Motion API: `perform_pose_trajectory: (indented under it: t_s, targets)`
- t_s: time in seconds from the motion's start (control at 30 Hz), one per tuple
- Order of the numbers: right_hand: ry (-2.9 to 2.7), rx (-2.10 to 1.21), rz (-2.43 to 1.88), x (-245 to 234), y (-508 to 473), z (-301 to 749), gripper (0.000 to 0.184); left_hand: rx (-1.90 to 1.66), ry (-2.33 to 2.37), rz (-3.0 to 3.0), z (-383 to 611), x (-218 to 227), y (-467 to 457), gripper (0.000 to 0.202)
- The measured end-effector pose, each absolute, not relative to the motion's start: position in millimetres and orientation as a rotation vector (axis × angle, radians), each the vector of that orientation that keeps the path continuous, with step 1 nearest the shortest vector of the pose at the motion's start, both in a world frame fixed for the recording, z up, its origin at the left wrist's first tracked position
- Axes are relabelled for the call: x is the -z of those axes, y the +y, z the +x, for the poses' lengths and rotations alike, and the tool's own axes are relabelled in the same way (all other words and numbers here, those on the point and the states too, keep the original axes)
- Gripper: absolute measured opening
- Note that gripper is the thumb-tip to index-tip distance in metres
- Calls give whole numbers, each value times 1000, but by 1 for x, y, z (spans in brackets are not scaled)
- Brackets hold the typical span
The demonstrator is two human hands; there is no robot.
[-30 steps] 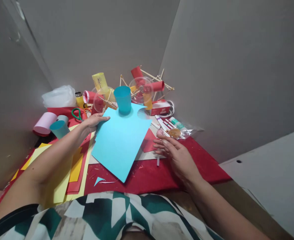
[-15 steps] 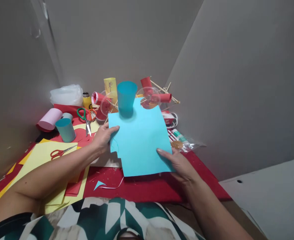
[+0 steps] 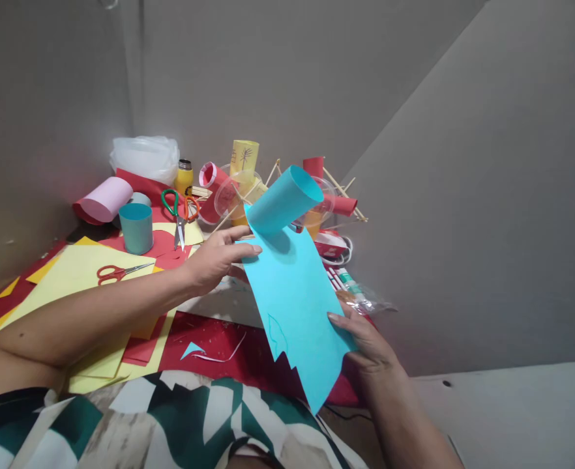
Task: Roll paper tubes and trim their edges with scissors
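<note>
Both hands hold a bright blue sheet of paper (image 3: 302, 286) in the air, tilted with one corner low towards my body. My left hand (image 3: 223, 257) pinches its left edge, thumb on top. Along the right edge, my right hand (image 3: 366, 335) grips with its thumb over the paper and its fingers hidden beneath. A blue paper tube (image 3: 287, 200) leans to the right on the upper part of the sheet; whether it is fixed there I cannot tell. Notches cut the sheet's lower left edge, near a faint drawn outline.
Green-and-orange-handled scissors (image 3: 180, 218), red scissors (image 3: 121, 271) on yellow paper (image 3: 62, 293), a teal tube (image 3: 137, 229) and a pink tube (image 3: 106, 198) lie left. Behind stand red tubes (image 3: 341, 205) with sticks, a yellow tube (image 3: 245, 156) and a yellow bottle (image 3: 184, 176). Glue stick (image 3: 349, 281) at right.
The blue sheet has turned clockwise, its lower corner swinging down towards my body. The tube on it has gone from upright to leaning right. Both hands keep their hold.
</note>
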State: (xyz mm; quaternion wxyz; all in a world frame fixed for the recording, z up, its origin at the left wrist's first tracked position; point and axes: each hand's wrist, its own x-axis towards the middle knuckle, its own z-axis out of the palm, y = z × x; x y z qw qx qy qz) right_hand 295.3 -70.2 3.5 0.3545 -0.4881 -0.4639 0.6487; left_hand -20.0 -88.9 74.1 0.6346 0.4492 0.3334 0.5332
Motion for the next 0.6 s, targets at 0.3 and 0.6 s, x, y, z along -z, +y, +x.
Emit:
perform_pose_trajectory:
  t_s: [0.3,0.6]
  targets:
    - [-1284,-1666,-1300,-6,-57,296,52,-1178,781,1031,-29,-78,-86,53]
    - [-1434,-1615,-1353,-21,-43,313,54,-1095,826,806,-54,-77,-57,49]
